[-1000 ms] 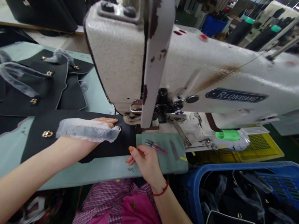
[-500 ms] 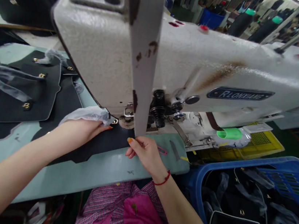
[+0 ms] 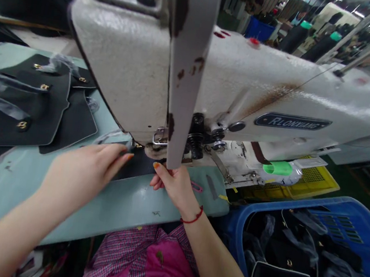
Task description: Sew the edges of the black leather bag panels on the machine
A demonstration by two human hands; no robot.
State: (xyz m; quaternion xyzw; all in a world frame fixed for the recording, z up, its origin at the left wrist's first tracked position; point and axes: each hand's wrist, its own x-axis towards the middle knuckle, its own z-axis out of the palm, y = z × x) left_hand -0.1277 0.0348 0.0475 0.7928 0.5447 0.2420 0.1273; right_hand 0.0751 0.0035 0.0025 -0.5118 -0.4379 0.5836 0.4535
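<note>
A black bag panel (image 3: 138,165) lies on the pale green table under the head of a white sewing machine (image 3: 120,62). A gold fitting and part of a plastic-wrapped handle (image 3: 112,136) show at its far side. My left hand (image 3: 82,168) is closed at the panel's left part, thumb and fingers together beside the wrapped handle; its fingertips are partly hidden. On the right, my right hand (image 3: 177,185) pinches the panel's near edge close to the needle area, thumb on top and fingers curled. A scuffed grey upright bar (image 3: 187,84) hides the needle.
More black panels with plastic-wrapped handles (image 3: 15,107) lie at the left. A blue basket (image 3: 242,223) of black bag pieces stands at the right, with a yellow crate (image 3: 316,178) behind it. Pink snips (image 3: 196,187) and a flat metal strip (image 3: 212,186) lie right of my right hand.
The black panel has turned and shifted under the machine, so less of it shows on the left. My left hand has moved slightly back toward me; the right hand stays near the needle.
</note>
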